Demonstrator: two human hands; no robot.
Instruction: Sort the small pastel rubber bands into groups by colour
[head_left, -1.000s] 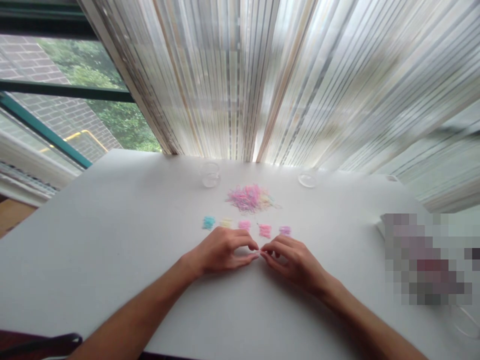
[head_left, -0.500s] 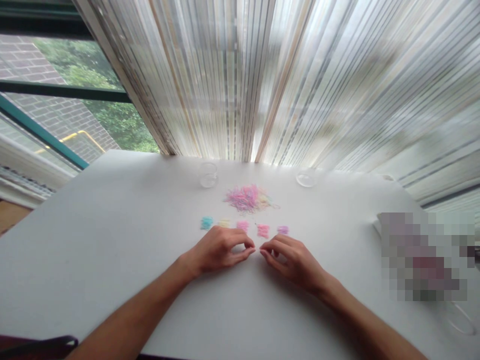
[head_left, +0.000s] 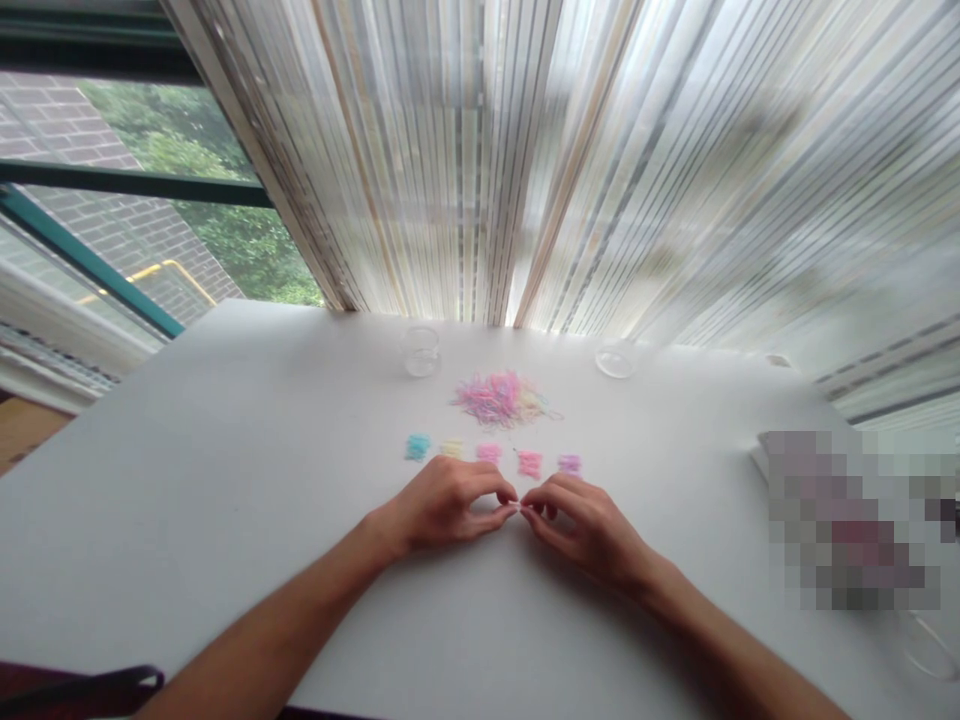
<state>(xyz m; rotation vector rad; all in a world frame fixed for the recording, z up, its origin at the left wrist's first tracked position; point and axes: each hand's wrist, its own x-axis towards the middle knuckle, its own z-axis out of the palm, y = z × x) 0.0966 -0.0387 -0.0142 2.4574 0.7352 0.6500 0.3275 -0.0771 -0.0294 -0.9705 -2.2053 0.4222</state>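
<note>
Over the near middle of the table, my left hand (head_left: 454,505) and my right hand (head_left: 581,515) meet fingertip to fingertip. Each is closed in a pinch on a tiny pale piece (head_left: 519,507), which looks like a small elastic band; most of it is hidden by the fingers. Just beyond them is a row of small bundles: turquoise (head_left: 417,447), pale yellow (head_left: 452,449), light pink (head_left: 489,454), coral pink (head_left: 530,464) and purple (head_left: 570,465). A loose heap of pastel elastic bands (head_left: 499,398) lies farther back.
Behind the heap stand a clear round container (head_left: 421,352) on the left and a shallow clear dish or lid (head_left: 615,360) on the right. A pixelated object (head_left: 847,520) rests at the table's right side. Striped curtains (head_left: 495,170) hang along the back edge of the white table (head_left: 187,480).
My fingertips have come together, closing the small gap between the hands, and the pale piece now shows between them. The view has shifted slightly; the bundles and heap are unchanged.
</note>
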